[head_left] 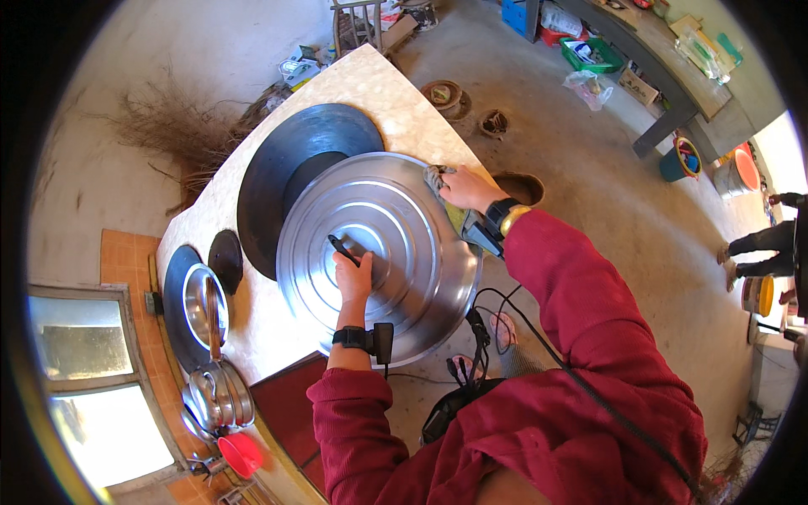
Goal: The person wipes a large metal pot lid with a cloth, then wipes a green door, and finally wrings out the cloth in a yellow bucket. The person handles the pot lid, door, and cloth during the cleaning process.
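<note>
A large round metal lid (404, 265) with raised rings lies partly over a wide dark wok (259, 208) set in the stove counter. My left hand (353, 276) is closed around the black handle (344, 250) at the lid's centre. At the lid's far right edge, my right hand (468, 189) grips a bunched grey cloth (437, 180). More of a greenish-grey cloth hangs below that hand along the rim. The lid's near edge extends past the counter's edge.
Left on the pale counter (404, 113) are a small dark lid (225, 260), a metal bowl (197, 303) and stacked metal pots (218, 394). A red plastic scoop (240, 454) sits nearby. Black cables (543, 344) cross before my body. A person (767, 252) stands at far right.
</note>
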Demonstrator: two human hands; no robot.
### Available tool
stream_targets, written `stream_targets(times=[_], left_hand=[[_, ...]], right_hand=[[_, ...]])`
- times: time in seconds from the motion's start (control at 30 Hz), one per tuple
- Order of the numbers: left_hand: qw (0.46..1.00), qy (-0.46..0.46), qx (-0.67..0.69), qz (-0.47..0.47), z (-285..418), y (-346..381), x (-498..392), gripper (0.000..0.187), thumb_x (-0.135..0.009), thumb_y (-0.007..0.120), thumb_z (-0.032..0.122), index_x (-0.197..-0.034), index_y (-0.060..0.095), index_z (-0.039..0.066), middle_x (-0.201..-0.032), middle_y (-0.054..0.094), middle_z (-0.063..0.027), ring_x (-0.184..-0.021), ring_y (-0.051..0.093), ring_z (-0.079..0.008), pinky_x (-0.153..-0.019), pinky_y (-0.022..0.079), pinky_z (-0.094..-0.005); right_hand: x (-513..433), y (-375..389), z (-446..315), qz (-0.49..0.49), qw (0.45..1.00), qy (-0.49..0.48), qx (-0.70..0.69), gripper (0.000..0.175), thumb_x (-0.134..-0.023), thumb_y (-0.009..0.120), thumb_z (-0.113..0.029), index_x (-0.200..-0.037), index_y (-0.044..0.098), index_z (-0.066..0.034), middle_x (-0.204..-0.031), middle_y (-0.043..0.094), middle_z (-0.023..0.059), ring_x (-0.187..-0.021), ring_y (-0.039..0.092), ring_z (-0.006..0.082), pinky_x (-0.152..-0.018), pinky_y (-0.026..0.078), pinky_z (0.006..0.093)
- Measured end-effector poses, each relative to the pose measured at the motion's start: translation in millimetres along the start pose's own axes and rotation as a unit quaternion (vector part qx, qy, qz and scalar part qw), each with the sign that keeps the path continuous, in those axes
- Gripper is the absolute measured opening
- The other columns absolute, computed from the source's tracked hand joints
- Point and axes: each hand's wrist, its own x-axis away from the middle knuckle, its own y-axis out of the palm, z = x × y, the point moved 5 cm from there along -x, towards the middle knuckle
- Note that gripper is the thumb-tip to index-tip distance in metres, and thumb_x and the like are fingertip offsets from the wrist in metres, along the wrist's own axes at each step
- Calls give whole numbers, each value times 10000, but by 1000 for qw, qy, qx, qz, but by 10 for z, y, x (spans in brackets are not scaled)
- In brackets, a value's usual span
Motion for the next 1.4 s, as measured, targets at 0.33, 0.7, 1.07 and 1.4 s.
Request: stream_targets(times=[0.33, 0.7, 1.07, 1.4], left_hand=[[1000, 17, -24, -3, -266, 117, -25, 499, -751, 726, 256, -1026, 437, -43, -854, 598, -164, -835, 600, -332, -742, 465, -424], [994, 101, -30, 26, -463, 130, -262, 464, -754, 736, 244, -990, 477, -60, -859, 576, -204, -766, 581, -338, -698, 478, -430], [995, 84, -51, 28, -699, 222, -442, 427, -782, 719, 246, -917, 469, -72, -801, 568, -196, -700, 577, -327, -628, 471, -436], [994, 78, -71, 36, -479, 135, -301, 465, -787, 718, 309, -930, 479, -64, -819, 576, -205, -723, 582, -347, -638, 468, -447]], right_hand=[[1348, 187, 63, -56, 998, -23, -36, 374, -844, 488, -240, -1158, 538, -44, -978, 517, 223, -896, 563, 359, -795, 476, 438], [348, 51, -181, 86, 985, 53, -143, 285, -761, 522, -212, -869, 661, 11, -854, 644, 237, -814, 635, 367, -723, 509, 457], [829, 590, -629, 99, 983, -143, -53, 301, -795, 558, -232, -1032, 580, -49, -1010, 486, 228, -780, 576, 349, -683, 490, 457], [-133, 282, -851, 142, 984, -37, -99, 235, -788, 559, -209, -940, 653, -56, -1042, 502, 241, -829, 601, 351, -732, 484, 433]])
